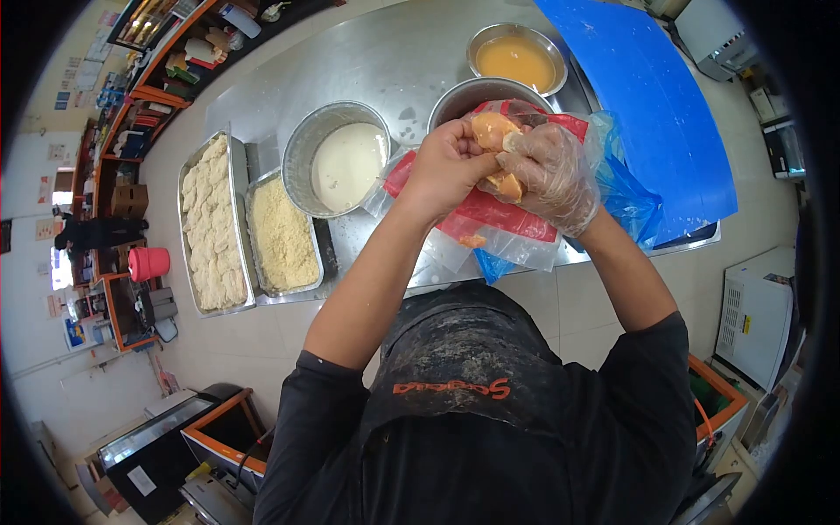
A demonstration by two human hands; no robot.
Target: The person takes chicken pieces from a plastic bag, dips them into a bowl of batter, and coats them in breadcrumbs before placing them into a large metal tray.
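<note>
Currently: pale-orange food held in both hands over a plastic bag

Orange lettering [451,388] on the dark, dusty apron [464,337]: inverted in view, starts with S; rest not read with certainty. White sheet [140,479] on a dark appliance and yellow label [746,325] on a white unit: print too small.

Left hand [448,166], bare: thumb and fingers pinched on the pale-orange food [493,131]. Right hand [556,171], in clear plastic glove: fingers curled, clamped on the same food. One piece or two: cannot tell. Food is above the red-and-clear bag [516,229], near the table's near edge; orange scrap [472,241] on the bag.

Containers on the steel table [385,57]:
- long tray [238,192]: rough, pale coated pieces [210,227].
- smaller tray [318,262], just beside it: yellowish crumbs [282,232].
- round pot [300,149]: white liquid [350,166].
- deep bowl [451,103], behind the hands: contents hidden.
- far bowl [473,51]: orange-yellow liquid [516,61].

Right side: blue sheet [647,96], blue bag [632,210].
</note>
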